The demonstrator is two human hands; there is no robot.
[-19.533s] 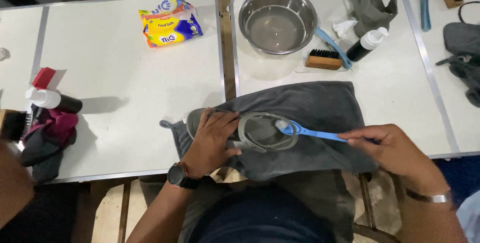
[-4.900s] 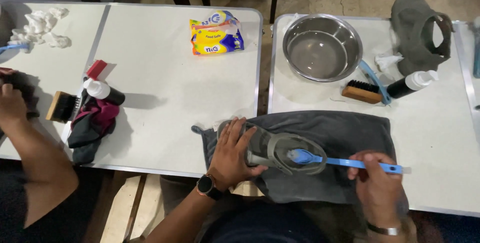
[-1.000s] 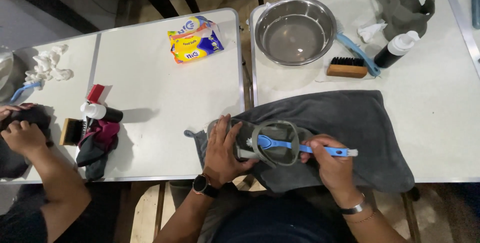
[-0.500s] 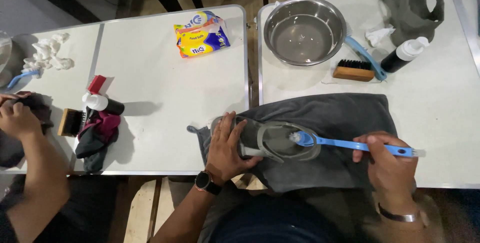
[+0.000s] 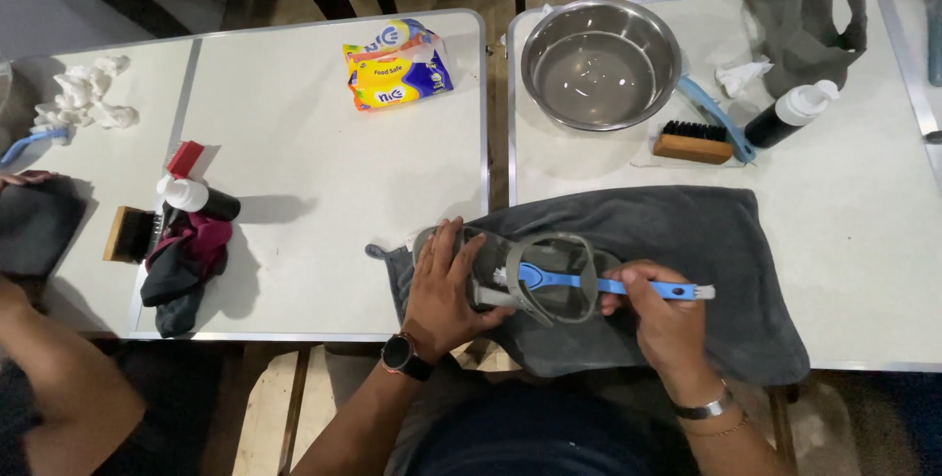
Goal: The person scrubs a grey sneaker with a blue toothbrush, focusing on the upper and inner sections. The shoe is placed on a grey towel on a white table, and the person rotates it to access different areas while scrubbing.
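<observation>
Below me, I see two white folding tables [image 5: 324, 191] side by side, and a dark grey towel [image 5: 706, 240] spread across the near edge of the right one. On that towel lies a grey shoe [image 5: 535, 280], lengthwise, toe to the left. My left hand [image 5: 442, 290] is laid flat over its left end, fingers [image 5: 446, 245] spread and curled down on the upper, pinning it to the cloth. My right hand [image 5: 662, 314] is closed round the handle of a blue brush [image 5: 599, 285]; its bristle end rests inside the shoe's opening, just beside my left fingertips, while the handle tail sticks out past my knuckles to the right. Farther back on the right table stand a steel bowl [image 5: 601, 64], a wooden scrub brush [image 5: 693, 142] and a black bottle with a white cap [image 5: 790, 115]. On the left table lies a yellow and blue packet [image 5: 397, 64].
</observation>
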